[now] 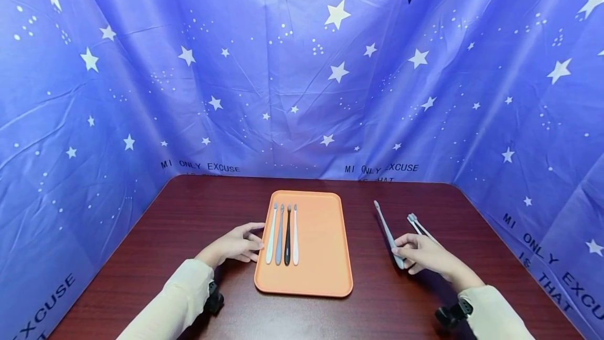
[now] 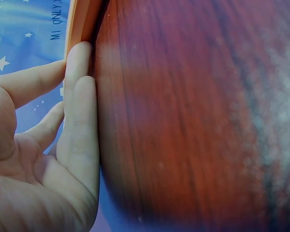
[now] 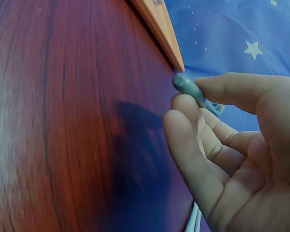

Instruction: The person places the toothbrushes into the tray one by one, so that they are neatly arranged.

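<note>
My right hand [image 1: 427,256] pinches a grey-blue toothbrush [image 1: 387,230] near its handle end, thumb against fingers, over the table's right side. Its bristle head points away from me, and the handle's rounded tip [image 3: 183,83] shows in the right wrist view. An orange tray [image 1: 323,240] lies mid-table. On its left half several toothbrushes stand in a row: pale mint [image 1: 271,235], grey-blue [image 1: 280,235], black [image 1: 288,235] and white-pink [image 1: 295,235]. At the tray's left rim rests my left hand [image 1: 236,243], its mostly straight fingers [image 2: 84,125] touching the edge.
Beside the right hand lie further toothbrushes [image 1: 413,219], their handles partly hidden behind it. The dark red wooden table [image 1: 198,203] carries everything. A blue curtain with stars [image 1: 283,67] surrounds its back and sides.
</note>
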Available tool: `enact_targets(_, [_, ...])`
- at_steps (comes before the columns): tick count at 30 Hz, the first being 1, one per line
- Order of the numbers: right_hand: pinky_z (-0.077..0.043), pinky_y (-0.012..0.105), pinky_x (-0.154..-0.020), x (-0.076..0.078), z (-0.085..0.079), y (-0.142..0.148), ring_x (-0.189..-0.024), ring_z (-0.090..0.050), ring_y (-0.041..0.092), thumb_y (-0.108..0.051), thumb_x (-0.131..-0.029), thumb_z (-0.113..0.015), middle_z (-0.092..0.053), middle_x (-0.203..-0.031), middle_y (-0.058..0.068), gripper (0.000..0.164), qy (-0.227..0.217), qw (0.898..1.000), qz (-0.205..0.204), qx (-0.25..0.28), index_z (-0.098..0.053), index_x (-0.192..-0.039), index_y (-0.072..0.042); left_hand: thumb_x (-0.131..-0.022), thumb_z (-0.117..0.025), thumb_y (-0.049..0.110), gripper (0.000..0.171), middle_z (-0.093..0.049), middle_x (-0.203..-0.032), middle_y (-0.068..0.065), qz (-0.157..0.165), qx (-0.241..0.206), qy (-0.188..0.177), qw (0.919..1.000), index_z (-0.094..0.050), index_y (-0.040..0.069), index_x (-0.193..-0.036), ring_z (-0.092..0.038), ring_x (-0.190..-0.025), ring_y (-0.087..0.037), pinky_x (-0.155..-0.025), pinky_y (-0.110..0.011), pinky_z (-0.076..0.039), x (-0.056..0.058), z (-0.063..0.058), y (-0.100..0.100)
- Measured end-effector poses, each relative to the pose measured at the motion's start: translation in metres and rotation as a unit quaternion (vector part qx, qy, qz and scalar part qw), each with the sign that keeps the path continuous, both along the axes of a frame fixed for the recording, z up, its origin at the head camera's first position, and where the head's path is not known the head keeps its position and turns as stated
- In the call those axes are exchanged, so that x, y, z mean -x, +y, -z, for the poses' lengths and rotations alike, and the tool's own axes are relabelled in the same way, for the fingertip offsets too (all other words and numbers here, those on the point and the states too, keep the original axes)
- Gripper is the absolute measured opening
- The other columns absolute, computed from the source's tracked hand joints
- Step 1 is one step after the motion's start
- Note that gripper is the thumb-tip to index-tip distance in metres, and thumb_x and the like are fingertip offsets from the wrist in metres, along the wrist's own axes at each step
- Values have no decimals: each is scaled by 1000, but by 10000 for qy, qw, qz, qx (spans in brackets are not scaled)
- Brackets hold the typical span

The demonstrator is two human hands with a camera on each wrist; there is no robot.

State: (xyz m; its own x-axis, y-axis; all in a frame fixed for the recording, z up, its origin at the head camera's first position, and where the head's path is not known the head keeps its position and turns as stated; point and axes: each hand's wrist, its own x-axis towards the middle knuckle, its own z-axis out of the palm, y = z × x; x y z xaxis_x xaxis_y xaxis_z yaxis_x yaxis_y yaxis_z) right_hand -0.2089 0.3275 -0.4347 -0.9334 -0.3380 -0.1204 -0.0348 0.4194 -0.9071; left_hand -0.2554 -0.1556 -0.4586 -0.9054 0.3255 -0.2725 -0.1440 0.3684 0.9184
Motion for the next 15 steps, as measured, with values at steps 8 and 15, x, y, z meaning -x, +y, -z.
enact_targets(8, [-58,34,-64,5,0,-24,-70,-62,14,-15,-98,-64,-62,-83,5,44,-204,9992,-40,340,-50,-123,18,-92,-70,10,69,-65,-108,-10,39,7,9,10000,-38,6,-152,-72,-77,-27,-67,-39,-56,-3,-4,1])
enact_targets(15, [-58,32,-67,12,-1,-43,-72,-62,15,-17,-98,-65,-63,-84,5,51,-376,9975,-100,582,-47,-129,19,-92,-70,10,69,-65,-108,-10,55,-6,26,10000,-37,6,-152,-73,-77,-27,-68,-39,-56,-3,-6,1])
